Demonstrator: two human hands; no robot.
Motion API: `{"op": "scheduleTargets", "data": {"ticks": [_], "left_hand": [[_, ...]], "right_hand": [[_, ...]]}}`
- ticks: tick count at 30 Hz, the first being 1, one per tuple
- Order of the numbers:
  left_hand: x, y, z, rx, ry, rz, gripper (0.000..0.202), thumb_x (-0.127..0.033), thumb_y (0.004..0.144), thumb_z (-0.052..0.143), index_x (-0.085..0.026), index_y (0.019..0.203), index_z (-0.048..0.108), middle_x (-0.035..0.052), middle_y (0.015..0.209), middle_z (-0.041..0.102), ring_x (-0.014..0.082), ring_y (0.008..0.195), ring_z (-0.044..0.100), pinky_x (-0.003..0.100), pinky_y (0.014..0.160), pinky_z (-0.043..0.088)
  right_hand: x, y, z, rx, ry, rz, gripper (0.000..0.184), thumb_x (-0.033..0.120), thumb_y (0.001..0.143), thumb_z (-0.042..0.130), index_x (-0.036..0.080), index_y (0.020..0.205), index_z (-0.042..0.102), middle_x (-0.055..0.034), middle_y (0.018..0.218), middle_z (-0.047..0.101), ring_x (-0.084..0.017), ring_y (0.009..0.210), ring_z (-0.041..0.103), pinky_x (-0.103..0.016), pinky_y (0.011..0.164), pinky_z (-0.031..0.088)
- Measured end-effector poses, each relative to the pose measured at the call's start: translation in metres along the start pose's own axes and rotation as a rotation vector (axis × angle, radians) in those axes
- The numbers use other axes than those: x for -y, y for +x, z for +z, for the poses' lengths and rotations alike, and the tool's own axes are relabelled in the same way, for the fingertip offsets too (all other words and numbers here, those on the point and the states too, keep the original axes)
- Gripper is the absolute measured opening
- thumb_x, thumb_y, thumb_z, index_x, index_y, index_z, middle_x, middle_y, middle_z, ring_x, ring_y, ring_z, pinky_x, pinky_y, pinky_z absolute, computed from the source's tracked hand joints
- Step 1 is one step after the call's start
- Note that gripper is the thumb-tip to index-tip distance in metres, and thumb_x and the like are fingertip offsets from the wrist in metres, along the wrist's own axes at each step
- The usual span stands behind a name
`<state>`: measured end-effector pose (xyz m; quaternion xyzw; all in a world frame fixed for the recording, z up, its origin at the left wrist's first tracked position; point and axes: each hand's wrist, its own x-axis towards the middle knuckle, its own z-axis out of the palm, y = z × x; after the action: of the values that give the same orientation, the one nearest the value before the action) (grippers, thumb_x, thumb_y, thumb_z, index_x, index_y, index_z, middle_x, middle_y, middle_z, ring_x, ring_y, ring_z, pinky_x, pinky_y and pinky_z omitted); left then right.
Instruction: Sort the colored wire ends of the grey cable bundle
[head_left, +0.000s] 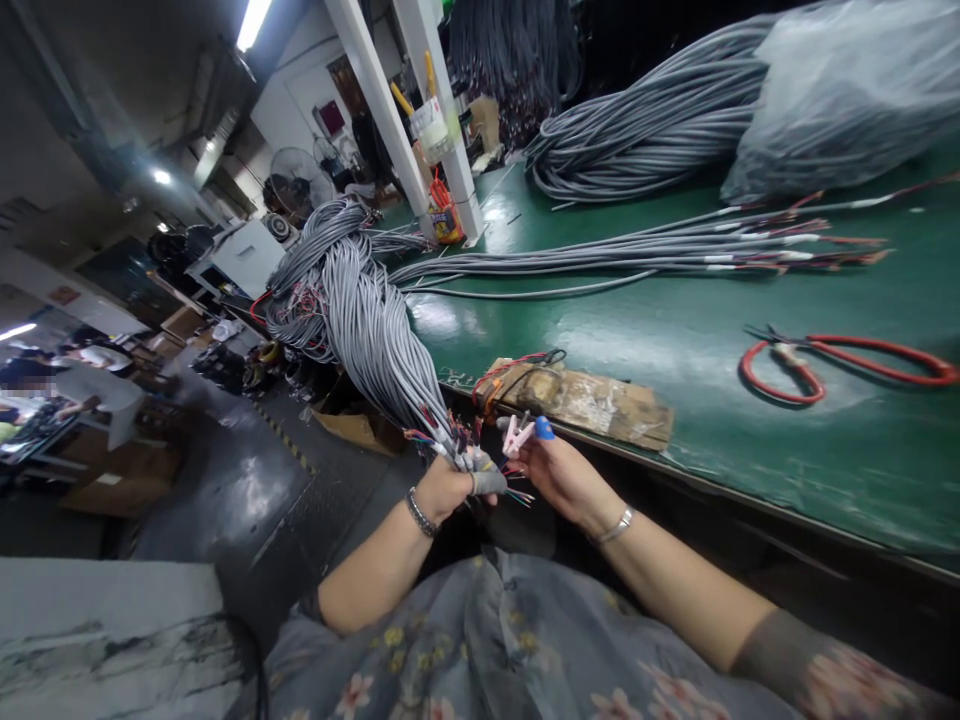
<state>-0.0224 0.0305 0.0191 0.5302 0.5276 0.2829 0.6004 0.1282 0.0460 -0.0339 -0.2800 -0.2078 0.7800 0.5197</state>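
My left hand (450, 487), with pale coverings on its fingertips, is closed around the end of a grey cable. Thin coloured wires (520, 496) stick out past its fingers. Just to the right, my right hand (564, 474) pinches a pale pink clip (516, 438) that looks like a clothespin; a blue cover sits on its thumb. A thick bundle of grey cables (379, 330) hangs over the bench edge, its stripped ends reaching down beside my left hand. Beyond my right hand lies a worn wooden board (600, 400) at the bench edge, with red and black wire at its left end.
On the green bench (675, 330) lie red-handled pliers (832, 362) at the right and a row of grey cables (600, 255). Farther back rests a large cable coil (645, 130), partly under clear plastic (847, 100). White posts (442, 120) rise from the bench. An open cardboard box (358, 428) stands below.
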Motion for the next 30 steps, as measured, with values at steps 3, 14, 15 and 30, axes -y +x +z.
{"op": "scheduleTargets", "data": {"ticks": [3, 14, 15, 30], "left_hand": [[-0.001, 0.002, 0.000, 0.010, -0.026, -0.004, 0.029, -0.035, 0.053, 0.076, -0.012, 0.048, 0.060, 0.0015, 0.044, 0.056, 0.0087, 0.041, 0.046, 0.022, 0.044, 0.035], [-0.001, 0.002, 0.001, 0.012, -0.024, 0.014, 0.029, -0.036, 0.054, 0.075, -0.013, 0.047, 0.059, 0.0008, 0.044, 0.056, 0.0082, 0.042, 0.045, 0.022, 0.047, 0.036], [-0.001, 0.001, 0.000, 0.011, -0.019, 0.016, 0.029, -0.036, 0.054, 0.075, -0.013, 0.047, 0.059, 0.0008, 0.044, 0.056, 0.0081, 0.042, 0.045, 0.022, 0.047, 0.036], [-0.007, -0.006, 0.003, -0.005, -0.033, 0.004, 0.032, -0.037, 0.053, 0.078, -0.013, 0.048, 0.058, 0.0005, 0.044, 0.055, 0.0088, 0.041, 0.047, 0.023, 0.047, 0.038]], "right_hand": [[-0.002, 0.000, 0.002, 0.013, 0.084, 0.026, 0.044, 0.060, 0.058, 0.079, 0.021, 0.079, 0.073, -0.0002, 0.067, 0.067, -0.012, 0.060, 0.057, -0.025, 0.058, 0.048], [-0.010, 0.004, 0.003, 0.008, 0.268, 0.002, 0.028, 0.044, 0.067, 0.080, 0.020, 0.077, 0.072, 0.0015, 0.067, 0.070, -0.011, 0.057, 0.058, -0.023, 0.056, 0.050], [-0.011, 0.005, 0.003, 0.003, 0.281, -0.009, 0.025, 0.042, 0.067, 0.081, 0.020, 0.076, 0.071, 0.0014, 0.068, 0.070, -0.011, 0.057, 0.058, -0.022, 0.056, 0.050], [-0.008, -0.003, 0.000, 0.131, 0.239, 0.059, 0.045, 0.065, 0.067, 0.069, 0.023, 0.085, 0.072, -0.0016, 0.078, 0.071, -0.013, 0.062, 0.060, -0.026, 0.057, 0.051]]}}
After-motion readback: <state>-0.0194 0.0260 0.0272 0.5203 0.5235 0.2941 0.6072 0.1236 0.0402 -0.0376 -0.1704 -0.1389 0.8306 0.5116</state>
